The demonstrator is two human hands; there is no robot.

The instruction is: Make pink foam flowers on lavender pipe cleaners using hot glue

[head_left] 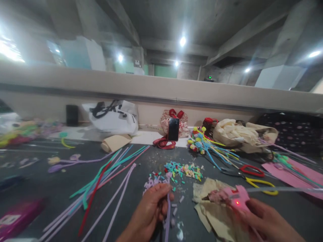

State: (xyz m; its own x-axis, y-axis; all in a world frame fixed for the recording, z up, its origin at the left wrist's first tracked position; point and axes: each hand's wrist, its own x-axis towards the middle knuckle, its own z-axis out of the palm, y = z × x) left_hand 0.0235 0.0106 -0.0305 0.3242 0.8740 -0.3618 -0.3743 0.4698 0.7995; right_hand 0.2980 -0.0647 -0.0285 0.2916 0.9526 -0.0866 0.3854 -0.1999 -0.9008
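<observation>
My left hand [153, 205] is closed, with thumb and fingers pinching a lilac pipe cleaner [168, 215] that stands roughly upright. A small lilac tip shows above the fingers. Wrapped round a pink hot glue gun [239, 196] is my right hand [262, 218]; a red light glows on the gun's side. Its dark nozzle points left over a crumpled beige cloth or paper [209, 222]. Just beyond my left hand lies a pile of short cut pieces [181, 170] in teal, cream, lilac and red. Several loose lilac bits [174, 211] lie between the hands.
Long pipe cleaners [111, 178] lie at left, near a lilac flower stem [80, 162]. At right are a colourful flower bunch [202, 143], red-handled scissors [252, 170] and pink sheet [285, 174]. A phone [173, 129] and white bag [113, 117] stand by the back panel.
</observation>
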